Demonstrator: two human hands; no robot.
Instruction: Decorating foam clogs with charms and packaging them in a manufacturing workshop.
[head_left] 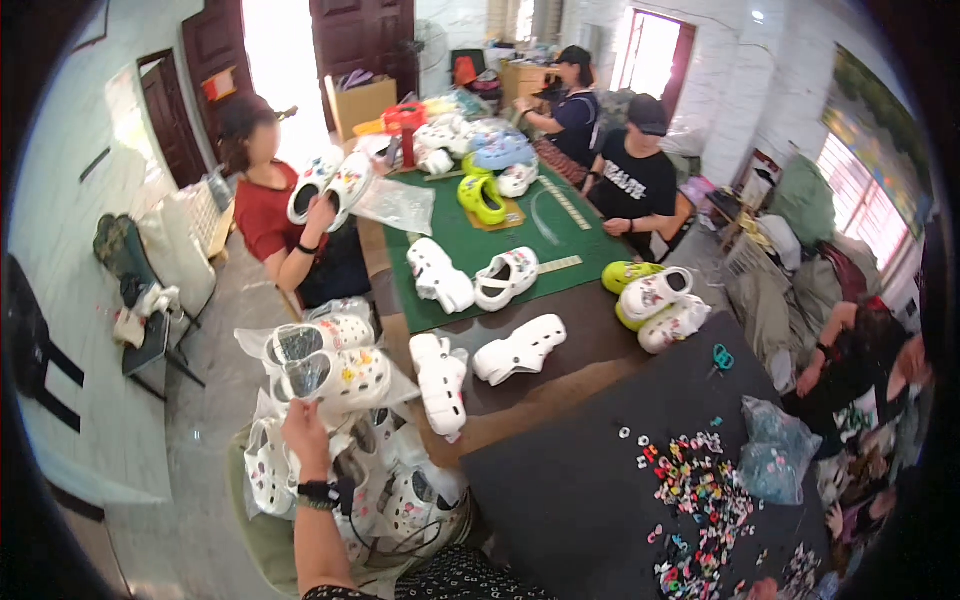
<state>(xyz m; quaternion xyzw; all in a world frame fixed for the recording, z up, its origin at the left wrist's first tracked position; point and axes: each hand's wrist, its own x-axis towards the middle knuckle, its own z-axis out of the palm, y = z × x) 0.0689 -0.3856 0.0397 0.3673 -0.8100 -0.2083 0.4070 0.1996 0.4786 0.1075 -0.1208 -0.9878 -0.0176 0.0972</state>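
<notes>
My left hand (pixel 305 435) reaches up from the lower edge, a dark band at its wrist. Its fingers are closed on the near end of a pair of white clogs (pixel 352 377) in a clear plastic bag. Colourful charms dot the clogs. Behind this pair is another bagged white pair (pixel 332 330). Below lies a heap of bagged white clogs (pixel 412 505) in a green container (pixel 245 530). On the table to the right, two loose white clogs (pixel 520 350) lie tilted apart. My right hand is out of view.
A dark mat (pixel 560 490) carries many small colourful charms (pixel 700 500), a teal pair of scissors (pixel 720 358) and a bluish plastic bag (pixel 775 450). More clogs stand on the green mat (pixel 520 230). Across the table, a person in red (pixel 268 215) holds white clogs; others sit around.
</notes>
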